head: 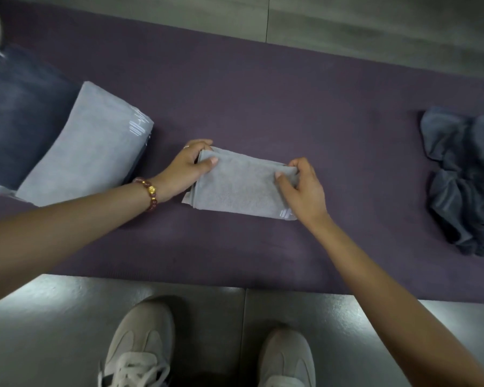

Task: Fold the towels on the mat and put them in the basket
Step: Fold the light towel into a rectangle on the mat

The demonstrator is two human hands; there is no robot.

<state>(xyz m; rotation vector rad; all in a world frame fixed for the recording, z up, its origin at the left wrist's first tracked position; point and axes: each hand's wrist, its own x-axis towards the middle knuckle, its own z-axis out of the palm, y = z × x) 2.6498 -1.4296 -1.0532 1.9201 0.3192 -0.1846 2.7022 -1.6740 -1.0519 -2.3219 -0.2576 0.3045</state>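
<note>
A small light grey towel (239, 187), folded into a compact rectangle, lies in the middle of the purple mat (263, 101). My left hand (186, 170) grips its left end, thumb on top and fingers curled under the edge. My right hand (302, 188) pinches its right end. At the left lies a folded light grey towel (87, 146) resting against a dark blue-grey folded towel (20, 115). A crumpled dark grey-blue towel (464, 180) lies unfolded on the mat's right side. No basket is plainly visible.
The mat lies on a grey tiled floor (375, 20). My two light-coloured shoes (140, 347) stand on the floor just in front of the mat's near edge. A beaded bracelet (148, 192) is on my left wrist.
</note>
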